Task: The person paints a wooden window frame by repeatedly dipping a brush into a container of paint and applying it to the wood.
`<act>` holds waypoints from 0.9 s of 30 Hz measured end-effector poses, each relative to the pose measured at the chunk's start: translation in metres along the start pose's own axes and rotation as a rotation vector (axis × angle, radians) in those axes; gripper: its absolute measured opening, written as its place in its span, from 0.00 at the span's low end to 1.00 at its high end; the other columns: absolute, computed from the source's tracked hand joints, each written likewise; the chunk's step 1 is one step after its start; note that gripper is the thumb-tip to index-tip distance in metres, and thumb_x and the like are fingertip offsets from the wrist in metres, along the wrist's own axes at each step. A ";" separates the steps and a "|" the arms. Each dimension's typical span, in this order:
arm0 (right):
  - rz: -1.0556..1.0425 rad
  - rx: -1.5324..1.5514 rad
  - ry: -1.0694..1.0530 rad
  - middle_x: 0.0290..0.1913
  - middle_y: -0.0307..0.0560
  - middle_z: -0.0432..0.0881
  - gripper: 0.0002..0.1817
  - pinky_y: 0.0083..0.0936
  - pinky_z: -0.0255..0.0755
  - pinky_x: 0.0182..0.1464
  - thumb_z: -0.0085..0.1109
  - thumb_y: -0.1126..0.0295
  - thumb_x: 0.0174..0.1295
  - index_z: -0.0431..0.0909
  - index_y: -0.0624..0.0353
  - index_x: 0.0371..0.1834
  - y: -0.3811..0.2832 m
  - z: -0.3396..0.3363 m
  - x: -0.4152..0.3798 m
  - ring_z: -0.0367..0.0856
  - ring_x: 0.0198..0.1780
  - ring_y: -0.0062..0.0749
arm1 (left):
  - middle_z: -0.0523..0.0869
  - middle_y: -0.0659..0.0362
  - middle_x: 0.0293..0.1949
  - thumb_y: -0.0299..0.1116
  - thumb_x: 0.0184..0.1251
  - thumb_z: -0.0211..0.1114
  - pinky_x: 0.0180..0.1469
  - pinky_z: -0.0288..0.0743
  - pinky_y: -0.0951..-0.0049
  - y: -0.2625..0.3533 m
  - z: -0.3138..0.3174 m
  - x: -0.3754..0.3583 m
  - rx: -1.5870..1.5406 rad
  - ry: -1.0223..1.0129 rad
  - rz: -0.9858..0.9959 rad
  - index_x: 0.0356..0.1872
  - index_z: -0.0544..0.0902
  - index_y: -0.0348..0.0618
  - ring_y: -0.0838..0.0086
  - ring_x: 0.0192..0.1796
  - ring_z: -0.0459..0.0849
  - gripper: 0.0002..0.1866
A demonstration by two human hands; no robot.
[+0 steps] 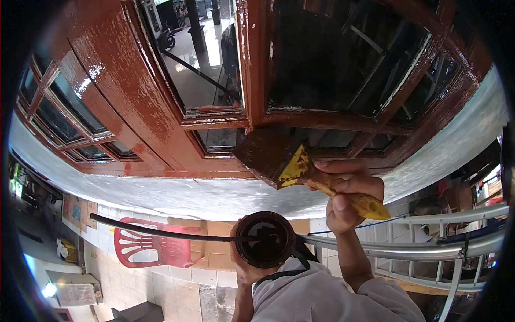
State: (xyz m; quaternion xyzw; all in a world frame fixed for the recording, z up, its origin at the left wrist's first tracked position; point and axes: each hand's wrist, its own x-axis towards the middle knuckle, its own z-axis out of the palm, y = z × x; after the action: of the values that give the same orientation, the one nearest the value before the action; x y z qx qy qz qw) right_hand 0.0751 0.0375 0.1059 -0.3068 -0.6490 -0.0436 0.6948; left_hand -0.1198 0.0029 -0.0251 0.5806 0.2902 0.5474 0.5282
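Note:
My right hand (351,196) is closed round the yellow handle of a wide paintbrush (292,169). Brown paint coats its bristles and streaks the handle. The bristle end overlaps the lower bars of a red-brown window frame (214,119), which has a wet-looking shine. Below, at chest height, my left hand (242,272) grips the side of an open paint can (264,240). Dark paint inside the can reflects light. A long dark stick (161,232) slants out of the can's mouth toward the left.
Glass panes (327,64) fill the frame above a whitish wall ledge (188,196). A red plastic chair (155,242) stands on the tiled floor at lower left. To the right, a metal ladder (418,249) reaches close to my right arm.

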 end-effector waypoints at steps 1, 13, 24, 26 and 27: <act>0.004 0.021 0.009 0.38 0.63 0.76 0.16 0.28 0.77 0.45 0.53 0.59 0.62 0.63 0.60 0.34 0.000 0.002 -0.001 0.81 0.40 0.38 | 0.69 0.48 0.57 0.35 0.23 0.81 0.61 0.67 0.62 0.000 -0.001 0.000 0.009 -0.005 0.002 0.63 0.53 0.36 0.62 0.58 0.71 0.59; 0.083 0.109 -0.091 0.38 0.59 0.76 0.17 0.26 0.77 0.42 0.55 0.53 0.61 0.66 0.56 0.32 -0.015 0.006 -0.011 0.80 0.40 0.36 | 0.68 0.48 0.57 0.35 0.23 0.81 0.61 0.66 0.62 0.001 -0.001 -0.001 0.005 0.003 -0.023 0.64 0.52 0.36 0.61 0.59 0.71 0.60; 0.051 0.006 -0.182 0.40 0.62 0.78 0.12 0.26 0.78 0.41 0.60 0.62 0.58 0.70 0.57 0.32 0.000 -0.002 -0.007 0.82 0.41 0.39 | 0.68 0.46 0.57 0.38 0.20 0.83 0.60 0.68 0.60 -0.002 -0.004 -0.002 0.037 -0.001 0.010 0.65 0.49 0.32 0.59 0.58 0.71 0.65; 0.012 -0.036 -0.214 0.39 0.62 0.79 0.10 0.25 0.78 0.40 0.61 0.66 0.56 0.71 0.57 0.33 -0.001 -0.002 -0.002 0.82 0.41 0.39 | 0.69 0.47 0.56 0.36 0.22 0.82 0.60 0.68 0.61 -0.001 -0.004 -0.001 0.030 0.005 0.011 0.64 0.51 0.33 0.60 0.58 0.72 0.63; -0.004 -0.065 -0.229 0.39 0.62 0.79 0.09 0.25 0.78 0.40 0.61 0.67 0.55 0.71 0.57 0.33 -0.002 -0.003 0.000 0.83 0.40 0.39 | 0.69 0.47 0.56 0.35 0.23 0.81 0.60 0.68 0.62 0.000 -0.004 0.000 0.017 0.005 0.005 0.64 0.52 0.35 0.61 0.57 0.72 0.60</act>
State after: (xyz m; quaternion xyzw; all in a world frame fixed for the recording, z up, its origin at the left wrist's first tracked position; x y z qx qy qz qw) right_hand 0.0762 0.0343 0.1069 -0.3308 -0.7231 -0.0309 0.6056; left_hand -0.1236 0.0037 -0.0256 0.5845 0.2947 0.5478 0.5210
